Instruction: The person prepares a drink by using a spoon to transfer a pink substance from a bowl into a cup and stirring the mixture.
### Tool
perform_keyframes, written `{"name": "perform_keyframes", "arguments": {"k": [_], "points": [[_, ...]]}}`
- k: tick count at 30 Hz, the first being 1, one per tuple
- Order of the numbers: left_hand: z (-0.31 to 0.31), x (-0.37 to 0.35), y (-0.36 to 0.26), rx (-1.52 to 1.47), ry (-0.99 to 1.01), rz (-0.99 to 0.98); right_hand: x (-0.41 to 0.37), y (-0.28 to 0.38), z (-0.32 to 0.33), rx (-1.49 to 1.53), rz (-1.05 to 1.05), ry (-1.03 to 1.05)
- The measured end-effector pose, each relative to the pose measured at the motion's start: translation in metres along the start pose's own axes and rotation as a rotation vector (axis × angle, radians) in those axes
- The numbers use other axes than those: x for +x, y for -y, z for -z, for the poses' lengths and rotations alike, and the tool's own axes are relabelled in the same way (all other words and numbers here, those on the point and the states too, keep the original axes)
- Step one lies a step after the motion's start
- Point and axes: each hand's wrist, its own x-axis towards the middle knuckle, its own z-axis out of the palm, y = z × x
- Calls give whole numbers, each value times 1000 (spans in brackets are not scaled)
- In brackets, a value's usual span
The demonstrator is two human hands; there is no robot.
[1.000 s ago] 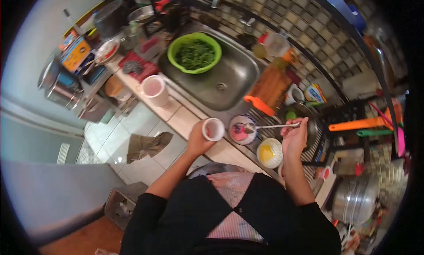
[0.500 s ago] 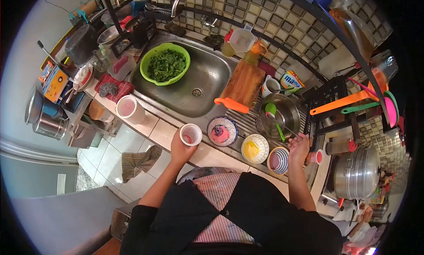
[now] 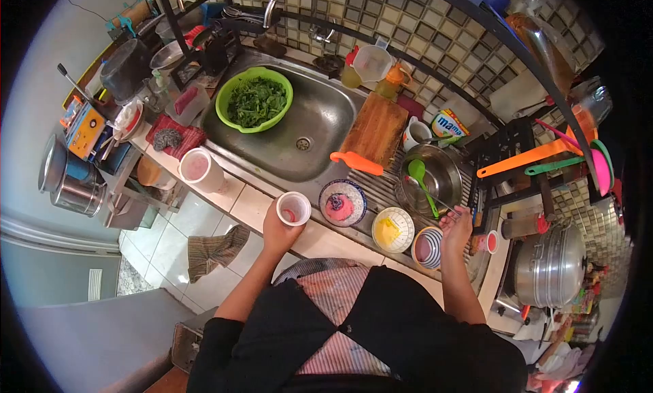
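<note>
My left hand (image 3: 277, 234) is wrapped round a white cup (image 3: 304, 208) with some pink-red stuff inside, held over the counter edge. My right hand (image 3: 454, 231) grips the thin handle of a metal spoon (image 3: 445, 205), whose far end reaches into a steel pot (image 3: 449, 172). A green spoon (image 3: 423, 178) leans in the same pot. Below the pot, close to my right hand, stands a blue-striped bowl (image 3: 424, 249) with pinkish contents. Beside it are a white bowl (image 3: 409, 237) with yellow stuff and a patterned bowl (image 3: 360, 201) with pink stuff.
Leafy greens fill a green colander (image 3: 221, 110) in the sink (image 3: 326, 121). Another white cup (image 3: 211, 177) stands on the left counter. A wooden cutting board (image 3: 377, 131) and an orange-handled tool (image 3: 357, 163) lie right of the sink. A small red-filled cup (image 3: 492, 242) is at the right.
My right hand has moved slightly left and down, and the spoon has shifted further over the pot. The green spoon has shifted a little. My left hand and cup stay nearly still.
</note>
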Motion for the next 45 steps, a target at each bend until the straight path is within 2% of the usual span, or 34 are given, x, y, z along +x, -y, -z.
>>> {"name": "perform_keyframes", "arguments": {"k": [16,45], "points": [[-2,-2,8,73,-5,-32,5,-17,6,99,13,-10],[-2,-1,8,27,0,-62,4,-12,3,9,-2,25]]}}
